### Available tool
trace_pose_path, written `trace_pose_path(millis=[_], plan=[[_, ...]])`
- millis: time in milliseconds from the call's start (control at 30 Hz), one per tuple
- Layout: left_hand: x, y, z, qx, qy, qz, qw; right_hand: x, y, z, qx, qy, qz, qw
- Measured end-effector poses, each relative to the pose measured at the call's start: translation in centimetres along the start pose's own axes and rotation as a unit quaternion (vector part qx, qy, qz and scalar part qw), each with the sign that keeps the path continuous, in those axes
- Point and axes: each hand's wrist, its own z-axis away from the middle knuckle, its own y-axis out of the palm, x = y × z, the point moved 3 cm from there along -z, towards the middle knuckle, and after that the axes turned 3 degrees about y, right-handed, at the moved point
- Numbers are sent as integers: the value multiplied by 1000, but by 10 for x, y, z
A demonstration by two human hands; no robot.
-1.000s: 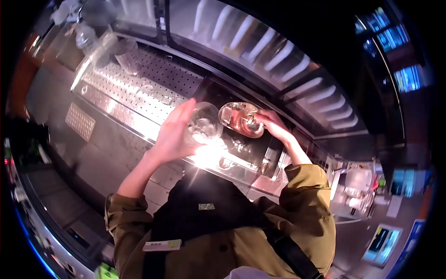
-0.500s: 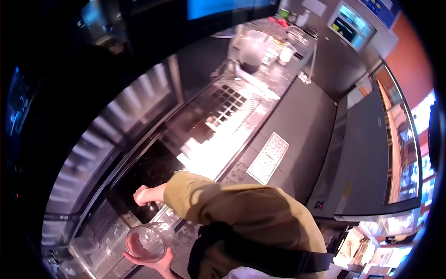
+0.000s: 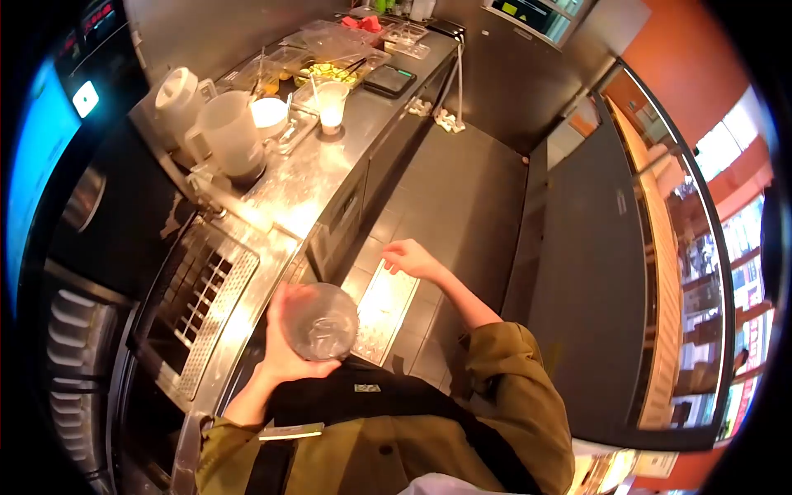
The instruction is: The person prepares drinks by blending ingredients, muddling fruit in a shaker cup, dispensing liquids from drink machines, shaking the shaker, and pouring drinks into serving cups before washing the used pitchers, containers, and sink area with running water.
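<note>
My left hand (image 3: 285, 334) is wrapped around a clear cup (image 3: 337, 301), seen from above near my chest, with clear pieces that look like ice inside. Its fingers curl round the far left side and the thumb lies along the near rim. To the right, my right hand (image 3: 410, 258) hangs in the air above the floor, fingers loosely bent and apart, with nothing visible in them. The steel counter (image 3: 256, 305) with a sunken metal rack (image 3: 202, 301) runs along my left side.
Further along the counter stand a frosted pitcher (image 3: 229, 136), a tall plastic cup (image 3: 332, 107), a tray of cut yellow-green pieces (image 3: 330, 73) and a black scale (image 3: 389, 81). A metal floor grate (image 3: 384, 318) lies below my hands. A dark counter front (image 3: 577, 272) borders the right.
My view and body have turned along the counter. My right hand has left the dark bin and swung out over the floor. The cup has stayed in my left hand.
</note>
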Motion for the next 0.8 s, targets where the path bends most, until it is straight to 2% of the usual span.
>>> trace_pose_path(millis=[100, 167, 267, 300, 333, 367, 400, 433, 467, 533, 600, 633, 667, 700, 733, 767, 800], plan=[[50, 31, -84, 57, 52, -65, 995, -27, -69, -80, -20, -40, -46, 998], [91, 40, -140, 37, 67, -42, 996, -25, -106, -142, 2, -60, -61, 996], [154, 40, -233, 14, 80, -5, 997, 14, -174, -238, -33, -110, 73, 991], [171, 34, -270, 15, 84, -12, 996, 23, -203, -282, -99, -238, 191, 947], [188, 36, -303, 7, 82, -11, 997, 42, -235, -328, -110, -259, 264, 923], [197, 36, -330, -7, 60, -44, 997, 55, -262, -369, -156, -210, 341, 903], [199, 41, -358, -38, 77, -6, 996, 84, -287, -388, -195, -239, 351, 884], [194, 38, -387, -32, 48, -33, 998, 104, -304, -417, -252, -285, 361, 852], [189, 37, -409, -24, 9, -59, 998, 119, -319, -446, -237, -294, 382, 843], [186, 27, -450, -49, 0, -132, 990, 136, -334, -516, -222, -315, 426, 819], [196, 16, -486, -90, -1, -213, 973, 141, -338, -597, -191, -403, 480, 756], [205, 9, -500, -120, 0, -257, 959, 145, -336, -629, -184, -478, 502, 697], [216, 5, -512, -154, -2, -298, 942, 142, -337, -661, -145, -492, 537, 670], [229, 1, -526, -166, -21, -233, 958, 140, -336, -688, -106, -507, 569, 639], [253, 0, -529, -248, -10, -174, 953, 139, -333, -711, -69, -522, 595, 607], [266, 4, -537, -323, 16, -185, 928, 136, -333, -731, 5, -522, 627, 578], [271, 1, -551, -393, 49, -199, 896, 151, -335, -738, 56, -501, 621, 600]])
